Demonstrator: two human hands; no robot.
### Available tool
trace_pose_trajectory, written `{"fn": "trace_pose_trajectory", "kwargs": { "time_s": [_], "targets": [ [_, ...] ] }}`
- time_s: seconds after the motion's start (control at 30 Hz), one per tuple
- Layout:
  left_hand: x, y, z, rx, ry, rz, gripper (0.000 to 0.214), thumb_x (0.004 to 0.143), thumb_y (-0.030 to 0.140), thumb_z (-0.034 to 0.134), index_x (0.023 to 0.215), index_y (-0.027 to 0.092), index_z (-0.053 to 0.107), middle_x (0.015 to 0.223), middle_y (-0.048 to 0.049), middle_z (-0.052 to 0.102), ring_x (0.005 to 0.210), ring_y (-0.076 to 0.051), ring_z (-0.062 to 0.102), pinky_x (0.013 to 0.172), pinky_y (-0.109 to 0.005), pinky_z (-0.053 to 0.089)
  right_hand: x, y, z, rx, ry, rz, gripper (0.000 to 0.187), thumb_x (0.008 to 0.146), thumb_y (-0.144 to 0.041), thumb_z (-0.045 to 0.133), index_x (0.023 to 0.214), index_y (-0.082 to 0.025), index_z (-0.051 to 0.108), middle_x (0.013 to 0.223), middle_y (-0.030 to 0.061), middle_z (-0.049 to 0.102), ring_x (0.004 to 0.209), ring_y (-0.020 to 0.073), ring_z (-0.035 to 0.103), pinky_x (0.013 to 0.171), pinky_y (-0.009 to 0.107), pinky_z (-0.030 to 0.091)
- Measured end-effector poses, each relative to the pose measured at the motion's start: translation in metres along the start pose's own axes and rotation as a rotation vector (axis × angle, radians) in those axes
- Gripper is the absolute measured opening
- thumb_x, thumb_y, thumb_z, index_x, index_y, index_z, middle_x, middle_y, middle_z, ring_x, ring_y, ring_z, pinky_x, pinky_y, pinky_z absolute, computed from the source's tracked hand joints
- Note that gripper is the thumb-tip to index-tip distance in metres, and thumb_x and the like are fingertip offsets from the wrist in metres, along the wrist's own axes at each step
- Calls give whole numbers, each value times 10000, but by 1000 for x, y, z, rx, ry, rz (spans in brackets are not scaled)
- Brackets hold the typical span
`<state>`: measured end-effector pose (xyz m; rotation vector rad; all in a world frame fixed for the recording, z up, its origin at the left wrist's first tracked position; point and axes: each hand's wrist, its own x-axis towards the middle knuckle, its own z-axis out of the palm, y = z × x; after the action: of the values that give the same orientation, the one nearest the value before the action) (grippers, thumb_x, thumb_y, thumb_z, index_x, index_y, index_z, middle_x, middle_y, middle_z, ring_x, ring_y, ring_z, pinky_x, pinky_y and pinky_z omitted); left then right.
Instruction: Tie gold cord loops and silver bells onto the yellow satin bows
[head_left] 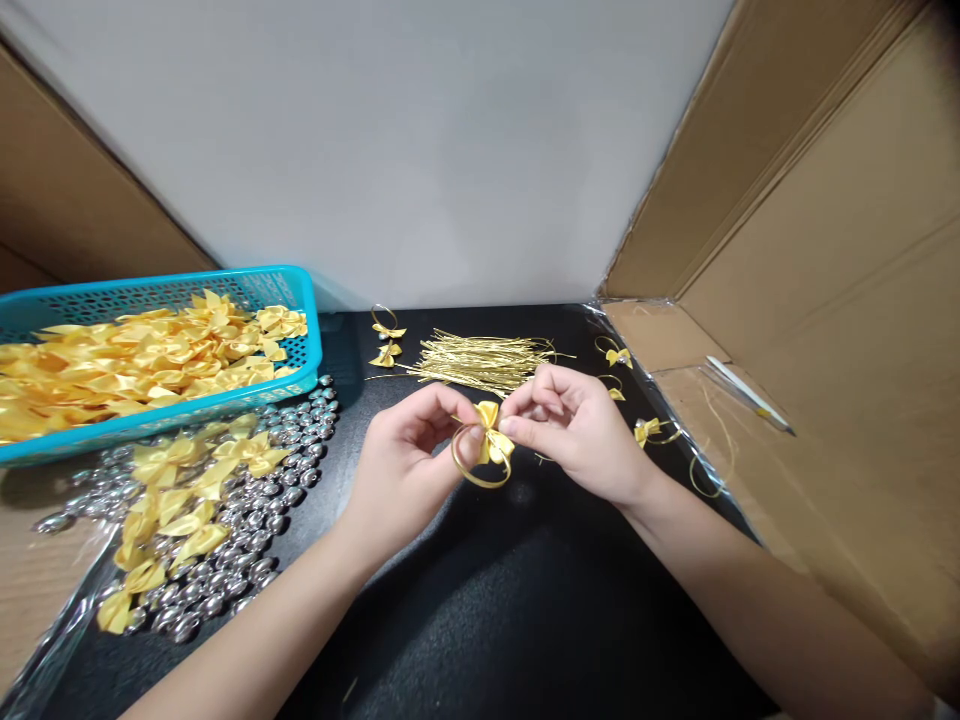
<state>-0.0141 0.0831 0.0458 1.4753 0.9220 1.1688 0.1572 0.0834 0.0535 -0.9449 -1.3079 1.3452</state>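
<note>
Above the middle of the black tabletop, my left hand (420, 450) and my right hand (574, 425) meet at a yellow ribbon bow (491, 440). A loop of gold cord (480, 484) hangs at the bow and curves below the left fingertips. My left thumb and forefinger pinch the bow's left side and the cord. From the right, the other thumb and forefinger are closed at the bow's edge; whether they hold ribbon or a cord end is hidden. Just behind the hands lies a bundle of gold cords (480, 360).
A blue basket (319, 350) full of yellow bows stands at left. Before it spread silver beads (255, 530) and loose yellow bows (199, 540). Looped bows (646, 430) lie along the right edge, others (388, 332) at the back. A white pen (750, 393) rests on cardboard at right.
</note>
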Motion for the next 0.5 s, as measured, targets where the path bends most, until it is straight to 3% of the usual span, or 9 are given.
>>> {"fn": "trace_pose_trajectory", "kwargs": {
  "time_s": [0.5],
  "targets": [
    [3,3,-2,-159,-90,-124,201,690,273,818,710,167,649,618,29,647,553,-74,555,519,-145,454,2,6,-4,316,-75,172,542,591,-198,873,588,-182,331,706,-28,683,556,44,592,536,168,497]
  ]
}}
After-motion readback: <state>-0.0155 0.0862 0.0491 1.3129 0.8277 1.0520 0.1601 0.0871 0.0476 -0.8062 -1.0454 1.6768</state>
